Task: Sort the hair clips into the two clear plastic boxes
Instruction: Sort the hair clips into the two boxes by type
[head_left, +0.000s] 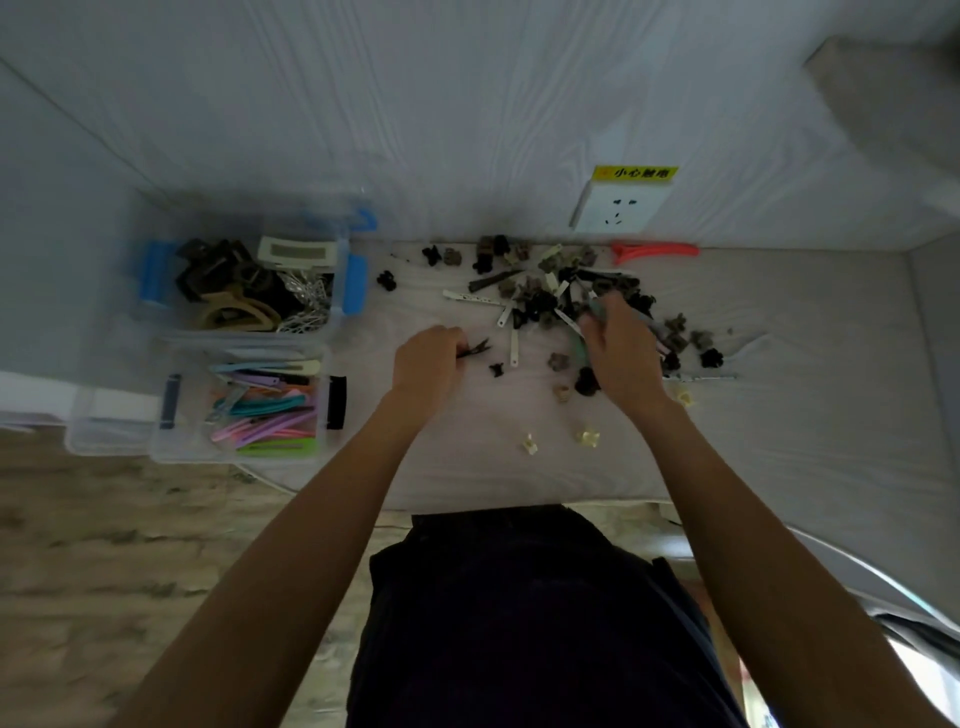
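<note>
Two bare forearms are showing with no sleeves, watch or rings, ending in the left hand (428, 358) and right hand (621, 353). The person is wearing dark, near-black clothing (519, 623) at bottom centre of the frame.

Wall socket (618, 207) under yellow label (636, 173); wood floor (78, 545).

A yellow warning sticker (636, 173) is sitting atop the white wall socket (616, 208), showing red Chinese chars, approx. "小心触电" (caution: electric shock), slightly blurred. No other text, brand or no. is reading clearly anywhere else.
</note>
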